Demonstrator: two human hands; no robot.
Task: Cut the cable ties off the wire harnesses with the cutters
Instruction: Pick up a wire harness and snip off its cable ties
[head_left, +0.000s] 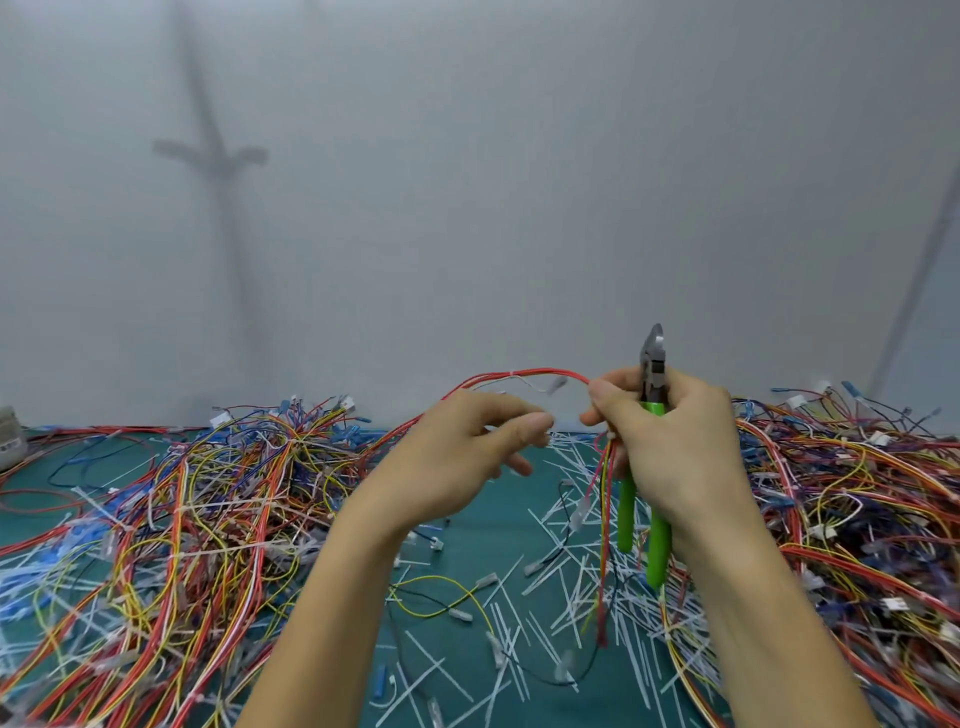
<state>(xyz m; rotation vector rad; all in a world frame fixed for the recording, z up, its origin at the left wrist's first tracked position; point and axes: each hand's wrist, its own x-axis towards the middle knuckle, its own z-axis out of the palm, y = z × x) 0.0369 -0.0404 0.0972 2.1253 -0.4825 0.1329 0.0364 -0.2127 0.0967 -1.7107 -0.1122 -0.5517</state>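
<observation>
Right hand (680, 447) gripping cutters (658, 540), wire heaps (208, 493) flanking, cut ties (563, 603) strewn between

We face a plain pale grey wall (467, 156) rising behind the flat teal-green table top (483, 525). Above the table's left part we see a blurred cross-shaped shadow (210, 156); above its right end, a slanted grey streak (914, 291).

The right hand (675, 447) gripped the cutters (658, 540) upright, tips up, and pinched a red harness (524, 372) arching leftward from them behind the loosely curled left hand (457, 447), while wire piles (208, 493) flanked the cutters and cut ties (561, 587) littered the mat (493, 519) below them.
</observation>
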